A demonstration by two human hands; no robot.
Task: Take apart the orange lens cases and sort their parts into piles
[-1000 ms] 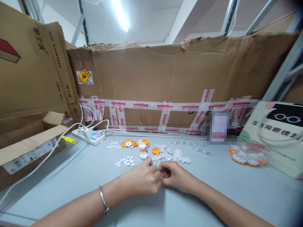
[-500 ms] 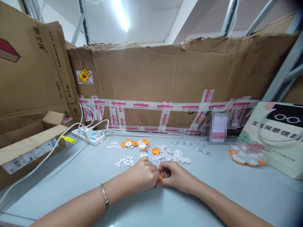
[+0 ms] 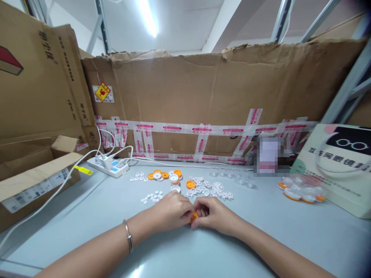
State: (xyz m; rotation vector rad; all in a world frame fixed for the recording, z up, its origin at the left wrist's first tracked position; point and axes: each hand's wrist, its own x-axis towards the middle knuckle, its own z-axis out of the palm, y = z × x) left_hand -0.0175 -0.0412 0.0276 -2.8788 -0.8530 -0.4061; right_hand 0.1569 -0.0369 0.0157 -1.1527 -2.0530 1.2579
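Close in front of me, both hands meet around a small orange round plastic piece (image 3: 194, 217), mostly covered by fingers. My right hand (image 3: 216, 216) is closed, pinching its right side. My left hand (image 3: 174, 210) is closed at its left side, fingertips pressed on it. Just beyond my left hand stand white round cups (image 3: 175, 189), and small white discs (image 3: 156, 196) lie to its left. White openwork pieces (image 3: 218, 189) are scattered past my right hand, beside an orange ring-shaped cup (image 3: 190, 184).
Orange and white caps (image 3: 164, 176) and clear pieces (image 3: 232, 175) lie farther back. A white power strip (image 3: 114, 166) with cables and an open carton (image 3: 40, 170) stand left. Assembled orange-and-clear pieces (image 3: 301, 191) sit by a printed box (image 3: 339, 166) at right. Large cardboard (image 3: 185, 88) walls the back.
My left hand has shifted slightly left and loosened its curl, uncovering more of the orange piece. My right hand stays almost in place.
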